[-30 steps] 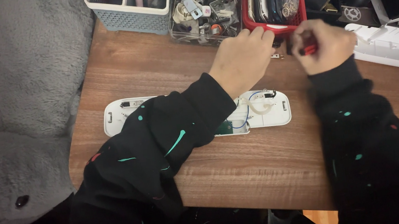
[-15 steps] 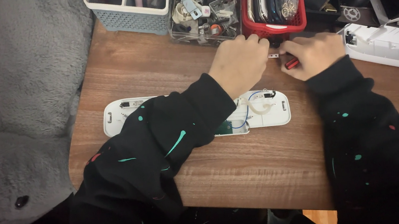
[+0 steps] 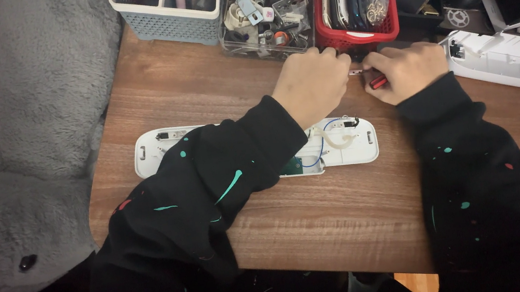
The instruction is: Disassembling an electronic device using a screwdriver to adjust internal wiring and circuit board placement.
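My hands have closed in on each other above the opened lamp.
My left hand [image 3: 311, 86] pinches a small metal part [image 3: 356, 73]; my right hand [image 3: 406, 70], drawn nearer, grips a red-handled tool [image 3: 378, 82], behind the long white plastic housing [image 3: 341, 145] on the wooden table [image 3: 324, 218].

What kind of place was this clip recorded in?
Likely a home hobby or repair desk: a wooden table with a clear bin of small hardware parts, an opened white casing showing wires, and a grey plush toy alongside.
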